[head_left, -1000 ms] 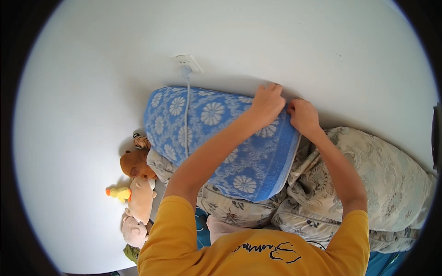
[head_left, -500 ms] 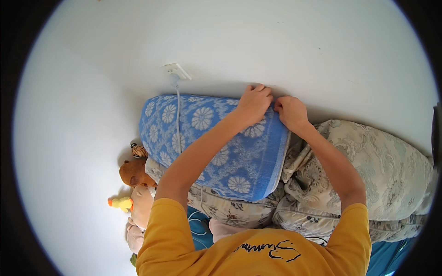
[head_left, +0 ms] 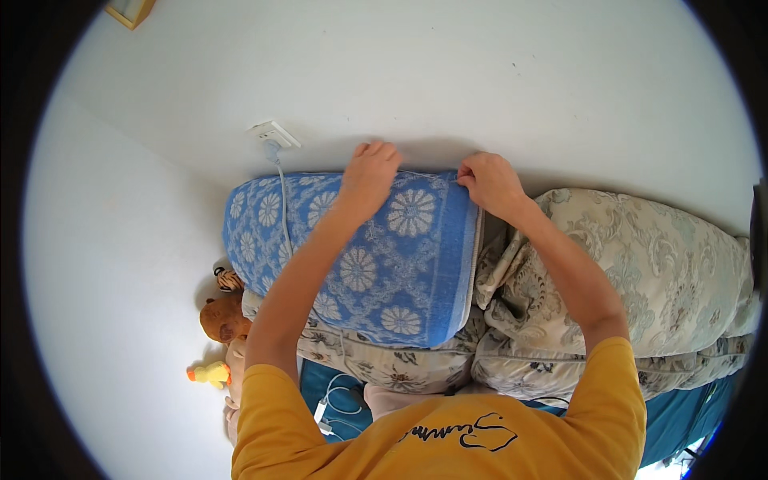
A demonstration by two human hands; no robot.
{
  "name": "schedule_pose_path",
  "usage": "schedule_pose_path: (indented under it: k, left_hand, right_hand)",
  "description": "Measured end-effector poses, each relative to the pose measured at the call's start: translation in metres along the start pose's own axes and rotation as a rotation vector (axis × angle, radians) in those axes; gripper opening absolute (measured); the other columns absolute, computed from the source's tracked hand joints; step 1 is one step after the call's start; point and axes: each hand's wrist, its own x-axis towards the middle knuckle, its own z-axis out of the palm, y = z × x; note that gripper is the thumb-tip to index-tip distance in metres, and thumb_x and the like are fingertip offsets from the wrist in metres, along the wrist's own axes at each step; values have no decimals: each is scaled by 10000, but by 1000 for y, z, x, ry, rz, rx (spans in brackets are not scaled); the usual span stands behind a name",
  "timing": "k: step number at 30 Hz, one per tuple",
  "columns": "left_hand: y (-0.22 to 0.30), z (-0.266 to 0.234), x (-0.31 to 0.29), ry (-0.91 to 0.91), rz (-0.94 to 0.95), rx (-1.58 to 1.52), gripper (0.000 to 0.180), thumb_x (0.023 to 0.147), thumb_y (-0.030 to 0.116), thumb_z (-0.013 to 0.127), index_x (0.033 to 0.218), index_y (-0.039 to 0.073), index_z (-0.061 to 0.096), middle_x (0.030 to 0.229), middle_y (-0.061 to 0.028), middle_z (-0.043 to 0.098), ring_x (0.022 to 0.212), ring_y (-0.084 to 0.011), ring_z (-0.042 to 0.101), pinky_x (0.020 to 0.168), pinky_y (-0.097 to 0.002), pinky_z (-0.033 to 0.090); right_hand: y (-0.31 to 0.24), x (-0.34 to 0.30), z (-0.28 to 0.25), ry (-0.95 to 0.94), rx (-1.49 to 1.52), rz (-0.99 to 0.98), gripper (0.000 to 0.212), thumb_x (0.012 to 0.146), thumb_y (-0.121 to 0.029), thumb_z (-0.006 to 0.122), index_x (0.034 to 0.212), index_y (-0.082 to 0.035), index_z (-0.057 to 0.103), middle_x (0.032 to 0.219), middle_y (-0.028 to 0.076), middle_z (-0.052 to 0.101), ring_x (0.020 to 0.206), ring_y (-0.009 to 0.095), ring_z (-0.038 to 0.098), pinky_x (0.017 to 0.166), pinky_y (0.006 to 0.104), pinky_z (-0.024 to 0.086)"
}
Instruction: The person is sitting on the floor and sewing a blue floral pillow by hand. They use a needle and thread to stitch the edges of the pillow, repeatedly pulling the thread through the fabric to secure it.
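A blue towel [head_left: 358,270] with white flower patterns lies over a bulky cushion or pillow that stands against the wall. At its far edge my left hand [head_left: 371,176] is closed, the fingers curled at the towel's rim and partly hidden behind the hand. My right hand [head_left: 490,182] pinches the towel's far right corner between thumb and fingers. The rim runs taut between the two hands. A white cord [head_left: 284,204] crosses the left part of the towel.
A beige patterned pillow [head_left: 640,264] sits to the right, on floral cushions [head_left: 384,360]. The cord's plug is in a wall socket [head_left: 276,134]. Stuffed toys, among them a brown one [head_left: 220,320] and a yellow duck [head_left: 210,374], line the left side. A white charger [head_left: 322,412] rests on teal cloth.
My left hand has slid left along the towel's far edge, widening the gap between my hands. My right hand stays at the corner. The whole view has shifted a little.
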Motion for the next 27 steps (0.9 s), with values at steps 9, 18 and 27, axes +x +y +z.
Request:
schedule_pose_path:
  k: [9,18,27]
  left_hand:
    - [-72,-65,-53,52,-236,243,265,653,-84,534,893,29,547,914,-116,553,969,-290,514,884,-380,409]
    - [-68,-96,-59,111,-159,327,269,667,-96,512,898,37,546,902,-97,543,993,-272,512,949,-385,387]
    - [6,-122,7,300,180,165,150,708,-36,542,823,57,522,821,-62,492,905,-214,521,1014,-428,358]
  right_hand:
    - [-3,9,-20,162,280,-17,106,797,-90,590,747,-7,632,673,141,630,636,290,614,614,357,498]
    - [-22,8,-28,101,592,69,146,855,-125,592,873,6,655,679,68,640,537,114,604,492,242,479]
    - [-107,28,-20,-70,1113,-123,168,876,-78,583,973,52,625,775,64,636,632,94,611,558,219,519]
